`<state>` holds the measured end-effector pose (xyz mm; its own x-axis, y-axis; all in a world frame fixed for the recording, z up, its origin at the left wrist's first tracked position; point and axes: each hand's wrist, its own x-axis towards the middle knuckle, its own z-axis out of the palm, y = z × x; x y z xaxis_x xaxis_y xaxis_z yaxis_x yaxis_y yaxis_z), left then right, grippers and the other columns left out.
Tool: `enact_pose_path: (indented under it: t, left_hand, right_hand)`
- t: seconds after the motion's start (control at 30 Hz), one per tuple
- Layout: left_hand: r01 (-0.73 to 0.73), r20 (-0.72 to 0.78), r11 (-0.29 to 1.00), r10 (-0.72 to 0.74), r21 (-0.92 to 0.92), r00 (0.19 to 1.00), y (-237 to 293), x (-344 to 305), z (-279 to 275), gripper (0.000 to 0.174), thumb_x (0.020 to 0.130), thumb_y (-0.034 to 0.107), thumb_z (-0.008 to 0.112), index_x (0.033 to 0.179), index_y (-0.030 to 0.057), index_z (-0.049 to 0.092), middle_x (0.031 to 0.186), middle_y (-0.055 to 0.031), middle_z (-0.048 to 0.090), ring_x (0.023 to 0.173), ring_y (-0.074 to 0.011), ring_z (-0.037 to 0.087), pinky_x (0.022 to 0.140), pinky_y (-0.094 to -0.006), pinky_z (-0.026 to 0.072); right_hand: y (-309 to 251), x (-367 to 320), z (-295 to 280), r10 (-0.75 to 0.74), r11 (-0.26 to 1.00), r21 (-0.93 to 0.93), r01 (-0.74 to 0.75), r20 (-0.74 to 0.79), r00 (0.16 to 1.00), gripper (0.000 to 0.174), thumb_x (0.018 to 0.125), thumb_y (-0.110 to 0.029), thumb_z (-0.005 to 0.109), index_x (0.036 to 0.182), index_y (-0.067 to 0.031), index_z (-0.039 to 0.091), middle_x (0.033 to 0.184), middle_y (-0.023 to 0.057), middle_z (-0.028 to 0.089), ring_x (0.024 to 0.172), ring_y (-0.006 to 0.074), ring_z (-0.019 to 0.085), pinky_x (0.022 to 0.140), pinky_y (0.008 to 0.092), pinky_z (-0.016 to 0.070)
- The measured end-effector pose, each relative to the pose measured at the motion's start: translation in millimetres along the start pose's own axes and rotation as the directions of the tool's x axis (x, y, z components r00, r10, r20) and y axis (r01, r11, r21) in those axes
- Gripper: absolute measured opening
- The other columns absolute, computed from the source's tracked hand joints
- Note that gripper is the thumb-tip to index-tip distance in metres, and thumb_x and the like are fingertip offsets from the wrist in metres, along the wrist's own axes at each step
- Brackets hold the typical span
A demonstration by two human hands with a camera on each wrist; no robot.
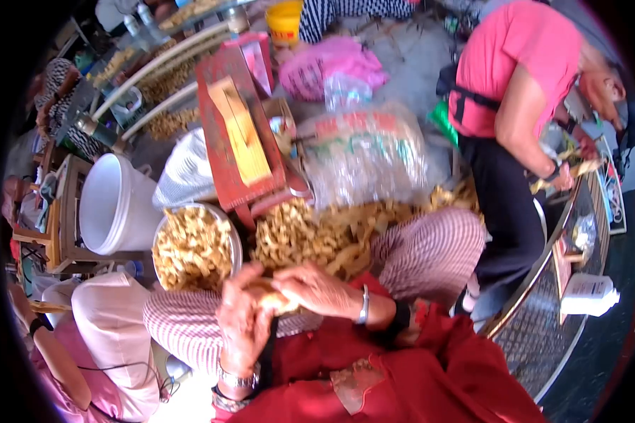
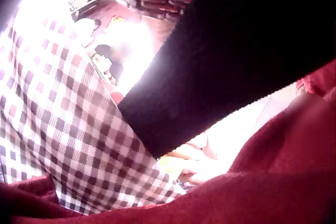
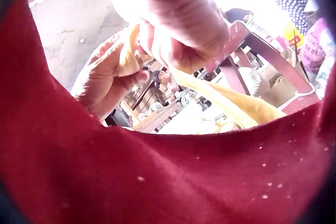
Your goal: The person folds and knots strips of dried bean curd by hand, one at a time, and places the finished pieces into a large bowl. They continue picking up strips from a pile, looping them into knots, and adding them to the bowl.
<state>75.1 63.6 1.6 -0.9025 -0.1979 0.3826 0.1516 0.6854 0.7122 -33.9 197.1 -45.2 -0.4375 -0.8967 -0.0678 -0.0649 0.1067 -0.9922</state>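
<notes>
In the head view a pale yellow strip [image 1: 278, 300] lies between the two hands, above the lap. The left hand [image 1: 240, 321] grips one part of it with curled fingers. The right hand [image 1: 316, 290] pinches it from the other side. In the right wrist view the strip [image 3: 129, 56] passes through the left hand's fingers [image 3: 100, 74], and a long tail [image 3: 226, 100] hangs out below the right hand [image 3: 173, 19]. The left wrist view is mostly covered by a black band [image 2: 210, 77] and red cloth; a few bright fingers [image 2: 191, 155] show.
A tub [image 1: 234, 243] of knotted yellow pieces stands by the left knee, with a heap of similar pieces [image 1: 310, 236] beside it. Beyond are a red wooden bench [image 1: 215, 134], a white bucket [image 1: 113, 204] and a plastic sack [image 1: 367, 155]. People sit or bend at both sides.
</notes>
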Motion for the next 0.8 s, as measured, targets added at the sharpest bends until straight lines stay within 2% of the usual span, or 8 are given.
enact_pose_path:
  t: [0.13,0.17,0.2,0.37,0.47,0.63,0.7,0.8]
  left_hand:
    - [0.309,0.02,0.94,-0.31,-0.141,0.951,-15,-12,6,0.013,0.079,0.007,0.07,0.085,0.0033,0.059,0.08,-0.0074,0.062,0.066,-0.0152,0.059,0.061,-0.0269,0.0477]
    - [0.359,0.005,0.885,-0.374,-0.297,0.927,-23,-16,9,0.015,0.081,0.006,0.07,0.086,0.0018,0.057,0.078,-0.0049,0.063,0.066,-0.0099,0.057,0.06,-0.0236,0.0461]
    - [0.465,0.096,0.653,-0.517,-0.598,0.85,-24,-16,11,0.016,0.083,0.007,0.069,0.09,0.0009,0.056,0.08,-0.0025,0.063,0.068,-0.0067,0.056,0.06,-0.0206,0.0458]
    - [0.42,0.351,0.054,-0.459,-0.906,0.816,-32,-13,4,0.029,0.085,0.008,0.066,0.111,-0.0021,0.056,0.09,-0.0056,0.066,0.076,-0.0088,0.06,0.066,-0.0196,0.0479]
    - [0.427,0.378,0.021,-0.425,-0.904,0.822,-25,-10,2,0.037,0.087,0.006,0.063,0.122,-0.0022,0.053,0.101,-0.0093,0.066,0.085,-0.0116,0.062,0.073,-0.021,0.0488]
    - [0.534,0.396,0.388,-0.383,-0.751,0.835,-16,-7,-2,0.041,0.086,-0.01,0.055,0.127,-0.0004,0.052,0.119,-0.0093,0.06,0.107,-0.0147,0.057,0.093,-0.0283,0.0463]
    - [0.393,0.247,0.775,-0.308,-0.496,0.919,-15,-1,-1,0.044,0.082,-0.004,0.062,0.126,0.0011,0.054,0.114,-0.0113,0.06,0.105,-0.0195,0.058,0.091,-0.0294,0.0453]
    - [0.21,0.135,0.947,-0.181,-0.245,0.974,-15,9,3,0.045,0.084,0.011,0.065,0.126,0.0006,0.053,0.111,-0.0157,0.057,0.104,-0.027,0.056,0.093,-0.0336,0.043]
  right_hand:
    - [5,1,-1,-0.186,0.982,-0.042,0.186,-0.01,0.982,0.028,0.095,-0.03,0.049,0.094,-0.0023,0.054,0.077,0.0168,0.059,0.069,0.0363,0.058,0.059,0.0437,0.0437]
    - [3,-2,-3,-0.161,0.979,-0.123,0.16,0.002,0.987,0.028,0.094,-0.031,0.05,0.095,-0.0029,0.053,0.077,0.0172,0.059,0.07,0.0368,0.059,0.059,0.0435,0.0442]
    - [-5,-4,-4,-0.131,0.971,-0.198,0.131,0.011,0.991,0.029,0.093,-0.032,0.052,0.096,-0.0036,0.052,0.078,0.0175,0.06,0.072,0.0373,0.059,0.059,0.0432,0.0447]
    - [0,-4,7,-0.187,0.974,-0.144,0.173,-0.097,0.977,0.026,0.094,-0.028,0.051,0.103,-0.0039,0.05,0.081,0.0185,0.061,0.073,0.0372,0.062,0.062,0.0414,0.0468]
    - [1,-3,1,-0.267,0.955,-0.157,0.25,-0.099,0.959,0.027,0.095,-0.027,0.05,0.104,-0.0018,0.051,0.081,0.0184,0.061,0.074,0.0373,0.062,0.061,0.0404,0.0467]
    - [-12,-4,-11,-0.119,0.993,0.017,0.12,-0.015,0.993,0.035,0.097,-0.032,0.045,0.102,0.0015,0.053,0.071,0.0122,0.059,0.062,0.0237,0.06,0.057,0.0337,0.0447]
    - [-7,-5,-13,-0.028,0.998,0.059,0.027,0.017,0.999,0.037,0.097,-0.032,0.045,0.105,0.0027,0.053,0.07,0.01,0.058,0.06,0.0192,0.057,0.056,0.0319,0.0445]
    - [20,-10,-4,0.021,0.992,0.124,-0.014,-0.059,0.998,0.037,0.097,-0.025,0.047,0.119,0.0048,0.05,0.068,0.006,0.054,0.06,0.0112,0.053,0.054,0.0277,0.0441]
